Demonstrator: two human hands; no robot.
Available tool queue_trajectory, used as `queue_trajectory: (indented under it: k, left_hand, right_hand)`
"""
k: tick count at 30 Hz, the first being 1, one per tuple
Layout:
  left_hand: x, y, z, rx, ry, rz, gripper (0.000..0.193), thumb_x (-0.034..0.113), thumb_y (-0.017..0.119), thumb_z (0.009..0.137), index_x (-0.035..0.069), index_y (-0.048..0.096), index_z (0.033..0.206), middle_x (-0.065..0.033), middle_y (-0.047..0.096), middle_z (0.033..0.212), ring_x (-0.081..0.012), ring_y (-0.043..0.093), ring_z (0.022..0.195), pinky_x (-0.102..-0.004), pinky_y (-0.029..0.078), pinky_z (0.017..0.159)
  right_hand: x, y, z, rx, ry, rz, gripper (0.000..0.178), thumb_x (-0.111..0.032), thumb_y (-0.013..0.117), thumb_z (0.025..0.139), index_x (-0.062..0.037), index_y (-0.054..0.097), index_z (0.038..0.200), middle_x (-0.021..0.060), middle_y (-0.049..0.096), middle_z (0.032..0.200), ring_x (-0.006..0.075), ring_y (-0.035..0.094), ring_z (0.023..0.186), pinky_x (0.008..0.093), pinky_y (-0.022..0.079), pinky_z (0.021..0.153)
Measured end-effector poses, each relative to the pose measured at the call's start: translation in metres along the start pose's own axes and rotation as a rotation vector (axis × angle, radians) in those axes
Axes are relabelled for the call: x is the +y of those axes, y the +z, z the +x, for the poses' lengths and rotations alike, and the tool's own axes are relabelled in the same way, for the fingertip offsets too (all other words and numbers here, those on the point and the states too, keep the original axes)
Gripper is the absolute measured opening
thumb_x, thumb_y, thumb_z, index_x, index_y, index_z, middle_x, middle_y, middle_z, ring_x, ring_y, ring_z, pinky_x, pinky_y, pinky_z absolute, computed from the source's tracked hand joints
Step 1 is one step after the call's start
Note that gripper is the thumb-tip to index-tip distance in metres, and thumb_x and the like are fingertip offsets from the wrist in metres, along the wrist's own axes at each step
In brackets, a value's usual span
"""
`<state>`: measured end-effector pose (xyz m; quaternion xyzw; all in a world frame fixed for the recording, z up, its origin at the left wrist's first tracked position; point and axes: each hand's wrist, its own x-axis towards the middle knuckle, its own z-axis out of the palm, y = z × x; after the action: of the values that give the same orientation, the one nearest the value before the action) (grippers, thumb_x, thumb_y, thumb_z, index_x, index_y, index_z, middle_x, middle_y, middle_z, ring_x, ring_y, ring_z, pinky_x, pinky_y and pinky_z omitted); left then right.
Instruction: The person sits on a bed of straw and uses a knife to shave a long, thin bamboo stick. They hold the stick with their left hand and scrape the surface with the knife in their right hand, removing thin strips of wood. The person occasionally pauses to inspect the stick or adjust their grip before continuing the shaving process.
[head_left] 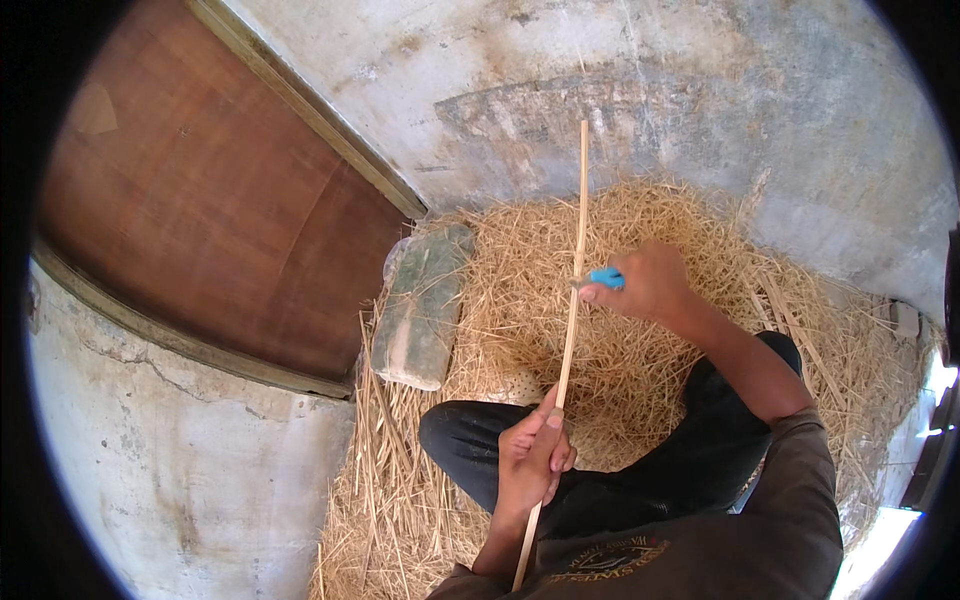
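A long, thin pale strip of wood or bamboo (568, 350) runs from my lap up toward the wall, bowed slightly. Low on it, near my lap, my left hand (535, 450) is wrapped round the strip with the thumb laid along it. Farther up, my right hand (648, 283) grips a small tool with a blue handle (606, 278), most likely a knife. Its short grey end touches or nearly touches the strip's right side. My fist hides most of the handle, and the blade is too small to make out well.
Shavings (640, 215) lie thick around my crossed legs. Left of them rests a worn greenish block (425, 310). Longer split strips (385, 500) are piled at the lower left. A stained wall (680, 120) stands ahead, with a brown door panel (220, 190) at the left.
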<state>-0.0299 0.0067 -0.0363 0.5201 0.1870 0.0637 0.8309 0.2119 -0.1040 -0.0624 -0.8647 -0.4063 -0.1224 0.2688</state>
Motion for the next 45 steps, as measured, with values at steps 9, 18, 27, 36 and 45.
queue_trajectory:
  k: [9,18,27,36,45]
  left_hand:
    - [0.003,-0.003,-0.006,0.054,-0.022,0.165,0.039,0.011,0.046,0.098,0.001,0.043,0.137,0.0039,0.04,0.056,-0.0033,0.036,0.049,-0.018,0.03,0.044]
    - [0.01,-0.026,-0.035,0.055,0.014,0.383,0.039,0.012,0.045,0.098,0.006,0.045,0.137,0.0041,0.041,0.054,-0.0029,0.036,0.046,-0.0183,0.032,0.043]
    - [0.017,-0.014,0.004,0.142,0.115,0.415,0.039,0.011,0.049,0.097,0.001,0.046,0.134,0.0033,0.042,0.055,-0.0032,0.037,0.048,-0.0191,0.03,0.042]
    - [0.01,-0.004,0.001,0.103,0.158,0.416,0.039,0.007,0.05,0.096,0.001,0.046,0.134,0.0066,0.042,0.06,-0.0012,0.036,0.051,-0.0177,0.028,0.045]
    - [0.006,-0.003,-0.009,0.093,0.173,0.519,0.038,0.007,0.05,0.096,0.002,0.048,0.133,0.0079,0.042,0.061,0.0002,0.036,0.053,-0.0166,0.028,0.047]
  right_hand:
    - [0.027,0.009,0.017,0.039,-0.152,-0.133,0.076,-0.085,0.052,0.064,-0.0103,0.058,0.052,0.0028,0.042,0.039,0.0202,0.045,0.035,0.0321,0.036,0.038]
    - [0.176,-0.017,0.064,0.196,0.79,-0.191,0.074,-0.072,0.039,0.086,-0.0045,0.054,0.059,0.0004,0.046,0.054,0.0181,0.047,0.049,0.0381,0.044,0.049]
    - [-0.039,0.005,-0.009,-0.192,-0.103,0.237,0.076,-0.08,0.048,0.073,-0.0071,0.059,0.053,0.0097,0.05,0.045,0.0273,0.055,0.044,0.0401,0.043,0.044]
    - [-0.033,0.012,-0.007,-0.068,-0.115,0.091,0.079,-0.082,0.048,0.071,-0.0058,0.059,0.053,0.0089,0.047,0.041,0.0259,0.053,0.038,0.0382,0.042,0.041]
    - [-0.007,0.029,0.003,0.053,-0.11,-0.146,0.073,-0.075,0.048,0.078,-0.0058,0.06,0.058,0.0095,0.054,0.051,0.0213,0.057,0.05,0.0369,0.042,0.047]
